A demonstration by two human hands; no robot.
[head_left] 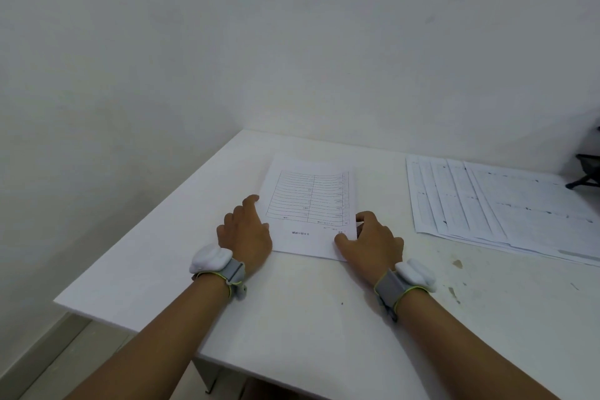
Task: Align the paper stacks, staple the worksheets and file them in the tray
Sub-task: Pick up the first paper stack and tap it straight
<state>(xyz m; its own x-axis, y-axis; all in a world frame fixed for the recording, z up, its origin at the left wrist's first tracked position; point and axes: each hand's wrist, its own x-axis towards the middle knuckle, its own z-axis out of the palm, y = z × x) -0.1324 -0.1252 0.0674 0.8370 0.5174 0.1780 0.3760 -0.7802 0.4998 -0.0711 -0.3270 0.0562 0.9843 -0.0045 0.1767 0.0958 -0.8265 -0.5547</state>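
Observation:
A worksheet stack (pixel 308 201) with a printed table lies on the white table (pixel 292 318), straight ahead of me. My left hand (pixel 245 234) rests on the table against the stack's left edge, fingers loosely bent and the index finger touching the paper. My right hand (pixel 370 237) is at the stack's near right corner, thumb on top of the sheet and fingers curled at the right edge, pinching it. Several more printed sheets (pixel 503 204) lie fanned out to the right. A black mesh tray (pixel 587 169) shows partly at the far right edge. No stapler is in view.
A white wall runs behind the table and along its left. The table's left edge and near corner drop to the floor (pixel 65 367). Brown stains (pixel 454 289) mark the table surface near my right wrist. Both wrists wear grey bands with white pads.

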